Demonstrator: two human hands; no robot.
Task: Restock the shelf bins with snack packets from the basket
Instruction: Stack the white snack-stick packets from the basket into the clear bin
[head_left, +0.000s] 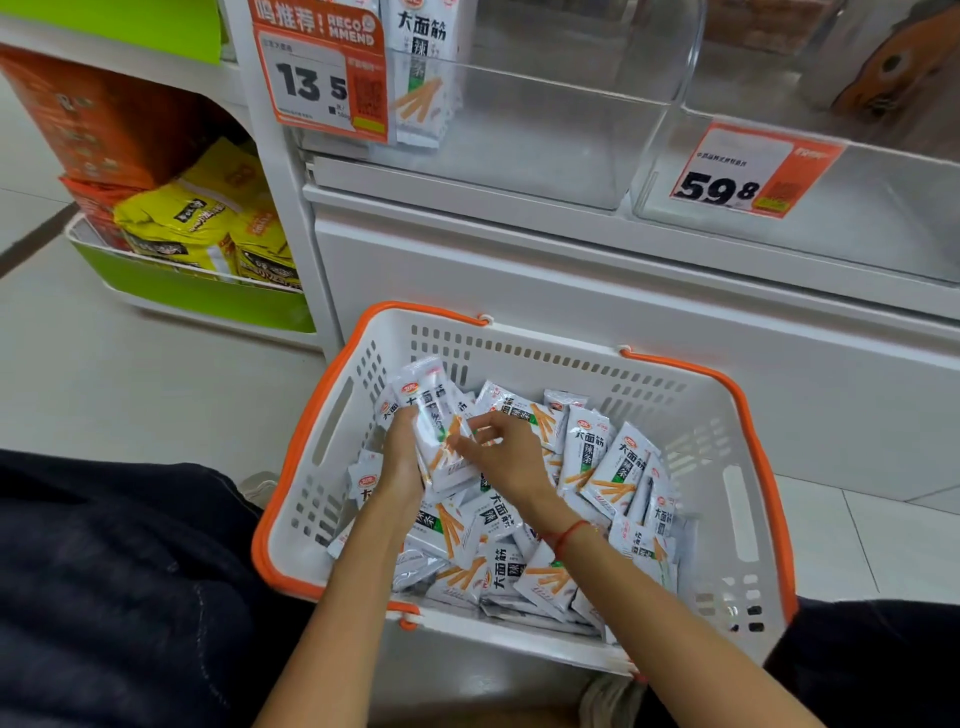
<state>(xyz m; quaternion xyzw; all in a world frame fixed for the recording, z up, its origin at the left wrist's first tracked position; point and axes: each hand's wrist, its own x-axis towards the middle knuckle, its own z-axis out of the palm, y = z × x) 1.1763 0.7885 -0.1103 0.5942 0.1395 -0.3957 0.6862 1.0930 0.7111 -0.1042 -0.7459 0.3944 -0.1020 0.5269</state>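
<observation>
I start with the shelf unit, white and wide across the top of my view, its clear bins set at the front edge so stock can be dropped in from where I crouch. The left bin holds only a few packets standing against its left wall behind the 13.5 price tag, so most of it is bare and waiting; the right bin, marked 59.8, belongs to other goods, I judge. On the floor, pushed right up against the unit's base and between my knees, sits the white basket with its orange rim, placed there, I think, so that each load travels only a short way up to the bin. It is still thickly covered with loose snack packets lying at all angles. My left hand is down in the basket's left half, its fingers wrapped round a bunch of packets held upright and squared together, a stack being easier to stand in the bin than loose ones. My right hand, a red cord at the wrist, is just beside that bunch with fingers loosely curled and tips at its edge; whether they pinch a packet or merely tidy the stack I cannot tell. I judge the gathering is under way, with the lift to the left bin not yet begun.
</observation>
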